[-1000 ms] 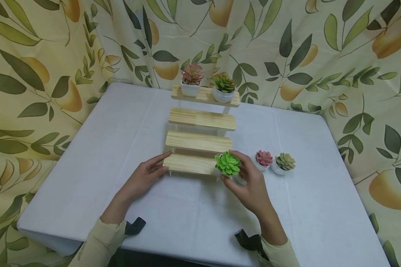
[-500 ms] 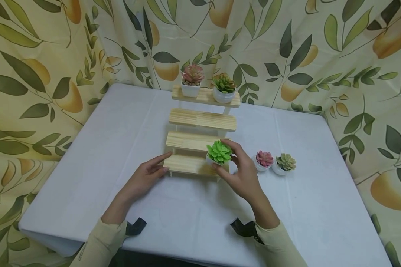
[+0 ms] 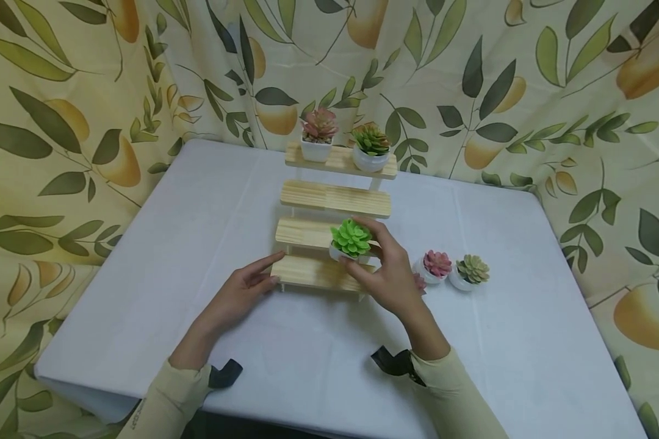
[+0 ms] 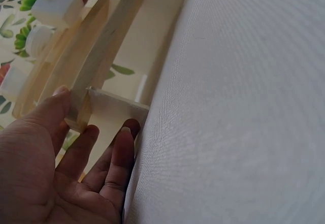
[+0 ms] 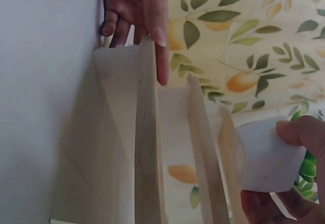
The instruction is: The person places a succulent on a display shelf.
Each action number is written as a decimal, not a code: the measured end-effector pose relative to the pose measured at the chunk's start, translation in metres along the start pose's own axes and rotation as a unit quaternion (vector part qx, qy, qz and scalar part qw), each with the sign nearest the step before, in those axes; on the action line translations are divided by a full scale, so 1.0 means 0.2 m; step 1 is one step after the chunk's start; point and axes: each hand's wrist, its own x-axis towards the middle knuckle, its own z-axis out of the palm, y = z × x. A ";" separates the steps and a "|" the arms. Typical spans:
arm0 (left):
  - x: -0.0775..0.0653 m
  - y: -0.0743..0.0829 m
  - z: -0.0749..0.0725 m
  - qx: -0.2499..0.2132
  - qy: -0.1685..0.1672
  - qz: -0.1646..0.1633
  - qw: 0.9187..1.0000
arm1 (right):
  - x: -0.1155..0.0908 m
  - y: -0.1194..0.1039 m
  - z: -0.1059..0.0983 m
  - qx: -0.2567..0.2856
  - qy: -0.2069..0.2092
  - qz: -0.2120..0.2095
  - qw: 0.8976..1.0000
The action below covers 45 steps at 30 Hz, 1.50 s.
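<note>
One green succulent (image 3: pixel 351 235) climbing rack (image 3: pixel 329 197), likely nearing placement; my right fingers (image 3: pixel 383 231) clamping pot (image 5: pixel 271 158), left fingers (image 3: pixel 260 264) pinching bottom shelf (image 3: pixel 307 270).

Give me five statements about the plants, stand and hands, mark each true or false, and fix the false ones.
1. The right hand holds the bright green plant by its white pot. True.
2. The left hand is on the top shelf. False: it holds the left end of the bottom shelf.
3. A pink plant and a green-orange plant stand on the top shelf. True.
4. The white pot in the right hand is round. False: the right wrist view shows flat sides and corners.
5. The pale green plant stands on the tablecloth, to the right of the stand. True.
</note>
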 end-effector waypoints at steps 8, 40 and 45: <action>-0.01 0.02 0.00 -0.004 0.003 -0.009 1.000 | 0.04 0.00 0.02 0.007 0.001 -0.004 1.000; -0.01 0.04 0.00 -0.014 0.000 -0.015 1.000 | 0.25 -0.06 0.06 0.006 0.006 -0.044 0.999; -0.03 0.11 0.00 -0.019 -0.006 -0.017 1.000 | 0.28 -0.06 0.05 0.000 0.011 -0.033 0.999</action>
